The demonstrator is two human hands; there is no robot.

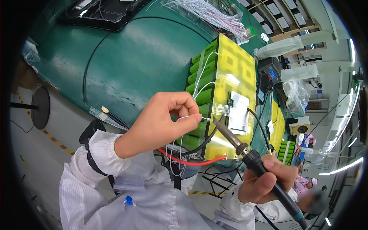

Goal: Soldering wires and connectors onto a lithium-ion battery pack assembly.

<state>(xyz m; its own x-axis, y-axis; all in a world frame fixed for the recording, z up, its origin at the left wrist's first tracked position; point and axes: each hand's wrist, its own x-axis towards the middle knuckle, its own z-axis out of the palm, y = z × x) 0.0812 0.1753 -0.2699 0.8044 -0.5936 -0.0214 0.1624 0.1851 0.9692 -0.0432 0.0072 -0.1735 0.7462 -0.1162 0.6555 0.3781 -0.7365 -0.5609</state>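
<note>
My left hand [163, 115] pinches a thin white wire [184, 118] between thumb and forefinger, its bare end at the edge of a battery pack. My right hand [270, 178] grips a soldering iron [255, 161] by its black handle, the metal tip close to the wire's end; whether they touch I cannot tell. The battery pack [234, 61] has green cylindrical cells [203, 78] along its side and a yellow top sheet. A white-covered circuit board [239, 113] lies on that sheet. A thick red cable [195, 163] and a black cable come off the near end.
The pack stands on a green tabletop [145, 57]. Behind it lies a bundle of white wires [214, 13]. A black tray [99, 15] sits at the far left. A soldering station [270, 73] is at the right, near another pack [286, 149]. Other people work at the far right.
</note>
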